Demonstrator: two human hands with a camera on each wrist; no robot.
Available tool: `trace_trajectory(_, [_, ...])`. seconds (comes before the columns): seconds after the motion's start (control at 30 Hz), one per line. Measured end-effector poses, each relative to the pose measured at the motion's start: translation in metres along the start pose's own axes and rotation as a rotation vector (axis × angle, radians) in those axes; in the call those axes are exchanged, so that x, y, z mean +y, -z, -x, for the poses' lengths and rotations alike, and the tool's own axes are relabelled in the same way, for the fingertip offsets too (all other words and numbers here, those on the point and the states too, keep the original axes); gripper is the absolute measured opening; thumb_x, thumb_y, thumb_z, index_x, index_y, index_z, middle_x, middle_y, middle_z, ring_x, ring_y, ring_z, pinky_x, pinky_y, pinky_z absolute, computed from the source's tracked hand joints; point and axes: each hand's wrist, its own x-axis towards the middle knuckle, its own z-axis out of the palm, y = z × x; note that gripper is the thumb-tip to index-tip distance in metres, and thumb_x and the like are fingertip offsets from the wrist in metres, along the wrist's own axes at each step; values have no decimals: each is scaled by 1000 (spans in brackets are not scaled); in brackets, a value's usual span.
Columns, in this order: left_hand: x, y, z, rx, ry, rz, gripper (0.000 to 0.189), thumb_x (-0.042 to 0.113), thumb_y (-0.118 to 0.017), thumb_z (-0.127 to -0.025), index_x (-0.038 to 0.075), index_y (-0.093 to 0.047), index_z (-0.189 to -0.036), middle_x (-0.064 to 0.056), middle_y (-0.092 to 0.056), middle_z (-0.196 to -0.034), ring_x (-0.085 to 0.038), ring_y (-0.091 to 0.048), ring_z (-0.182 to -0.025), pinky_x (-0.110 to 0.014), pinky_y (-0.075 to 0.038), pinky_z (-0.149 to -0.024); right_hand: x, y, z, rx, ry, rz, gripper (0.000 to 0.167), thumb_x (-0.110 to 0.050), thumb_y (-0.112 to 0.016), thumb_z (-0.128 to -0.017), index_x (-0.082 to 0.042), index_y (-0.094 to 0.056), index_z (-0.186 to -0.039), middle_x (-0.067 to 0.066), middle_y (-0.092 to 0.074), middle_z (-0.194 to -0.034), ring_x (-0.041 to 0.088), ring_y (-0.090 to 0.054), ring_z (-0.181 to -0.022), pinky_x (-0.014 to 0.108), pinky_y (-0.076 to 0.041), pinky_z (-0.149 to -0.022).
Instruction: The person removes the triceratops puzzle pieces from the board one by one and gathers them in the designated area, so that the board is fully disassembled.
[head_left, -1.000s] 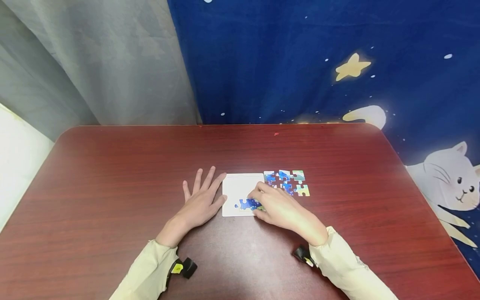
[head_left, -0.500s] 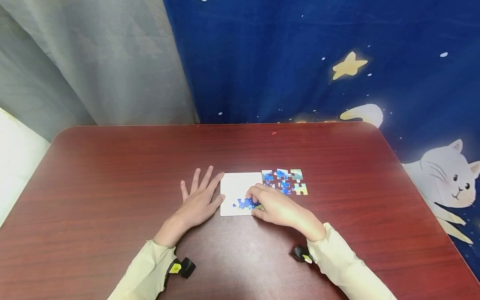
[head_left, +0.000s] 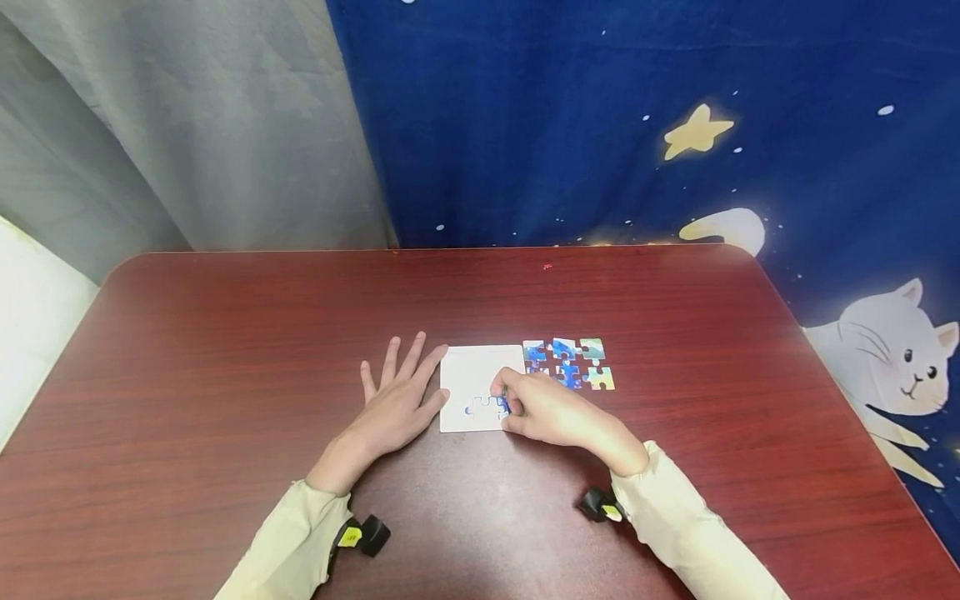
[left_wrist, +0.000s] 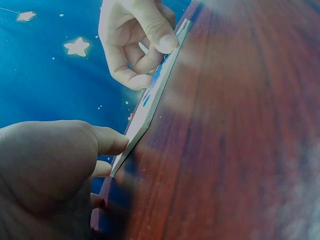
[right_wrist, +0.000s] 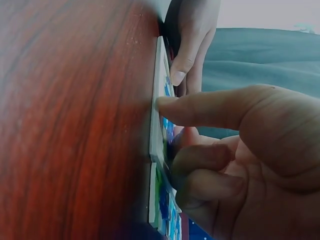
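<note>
My left hand (head_left: 396, 410) lies spread on the table, its thumb and index finger touching the left edge of a white puzzle board (head_left: 468, 367). Over the board's lower right, my right hand (head_left: 551, 408) has its fingers curled, thumb at the near edge and index finger further in, about a blue puzzle piece (head_left: 504, 407). Another joined puzzle piece (head_left: 480, 408) lies left of it and looks pale with glare. The left wrist view shows the right thumb (left_wrist: 167, 44) and index fingertip on the board. Part of the held piece is hidden under the hand.
Right of the board lie several loose puzzle pieces (head_left: 568, 350), blue, green and yellow, partly covered by my right hand. A red-brown table (head_left: 225, 358) ends at a grey curtain (head_left: 262, 125) and a blue star-patterned curtain (head_left: 525, 125).
The right fingers have shifted slightly at the pieces on the board. Those pieces looked deep blue before and look pale now. The left hand stays in place.
</note>
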Motion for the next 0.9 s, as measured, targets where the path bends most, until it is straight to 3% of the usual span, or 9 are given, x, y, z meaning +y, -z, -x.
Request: trace_trajectory(0.9, [-1, -1, -1, -5, 1, -3, 59, 37, -48, -94, 23, -27, -148, -9, -7, -155, -33, 10, -139, -66, 12, -96, 1, -3, -1, 20, 2, 25, 29, -8, -70, -81, -7, -51, -102, -3, -47, -75, 12, -42, -64, 26, -38, -58])
